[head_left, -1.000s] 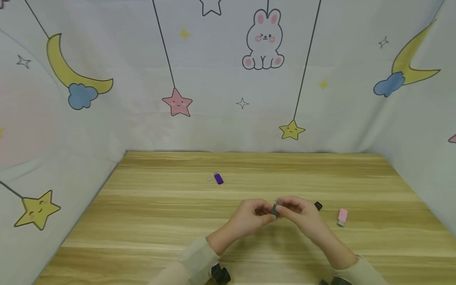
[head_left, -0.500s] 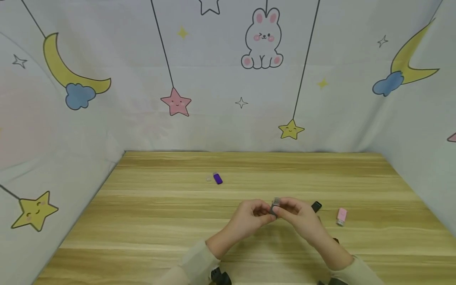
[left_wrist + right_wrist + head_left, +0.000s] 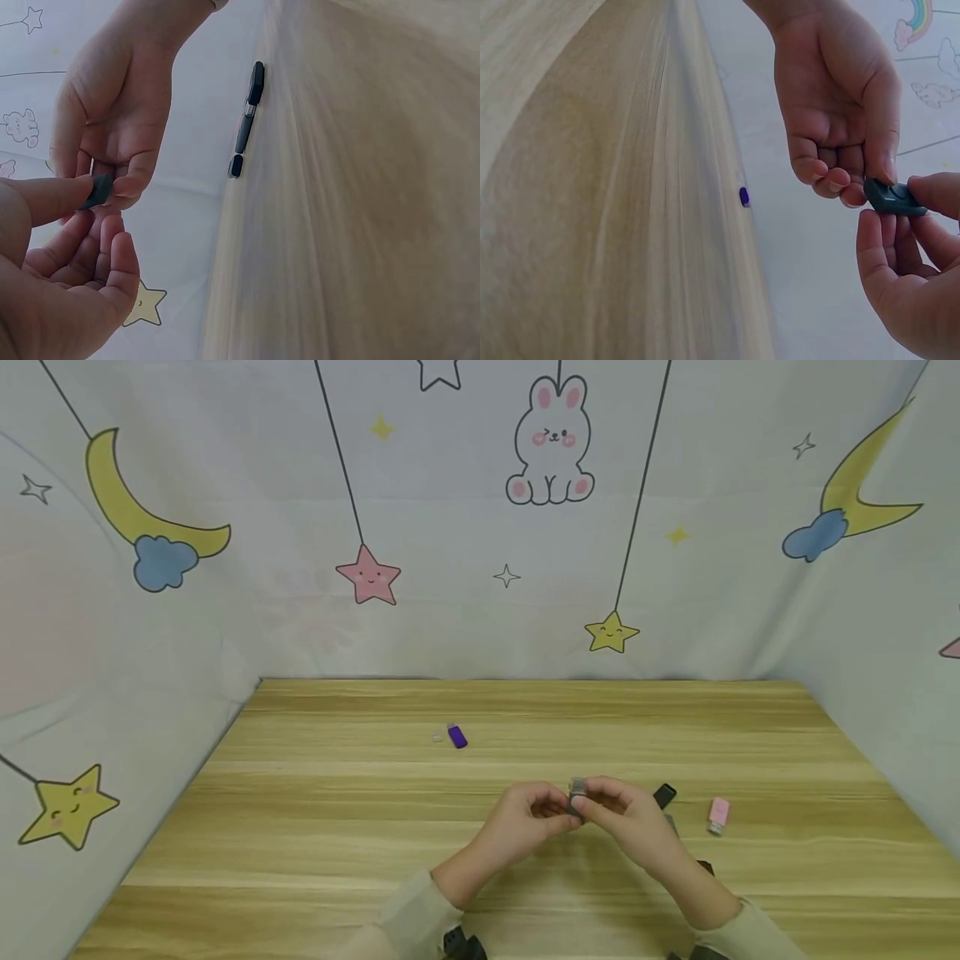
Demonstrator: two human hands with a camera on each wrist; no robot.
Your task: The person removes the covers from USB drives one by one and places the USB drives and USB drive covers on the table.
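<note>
A dark grey USB flash drive [image 3: 577, 802] with a clear, metallic-looking end pointing away is held just above the table. My left hand [image 3: 521, 818] pinches its near end between thumb and fingers. My right hand [image 3: 633, 822] pinches it from the other side, its thumb lying across the body. The drive [image 3: 894, 197] shows its flat dark body between both hands in the right wrist view. In the left wrist view, fingers hide most of the drive [image 3: 97, 191].
A purple USB drive [image 3: 457, 737] lies farther back beside a small clear cap [image 3: 437, 737]. Right of my right hand are a black drive [image 3: 664, 795], a partly hidden grey piece [image 3: 671, 823], a pink drive [image 3: 718, 816] and a dark piece [image 3: 706, 867] by the forearm.
The held drive has turned so its clear end shows more. My right hand has shifted slightly left, uncovering more of the black drive, the grey piece and the dark piece.
</note>
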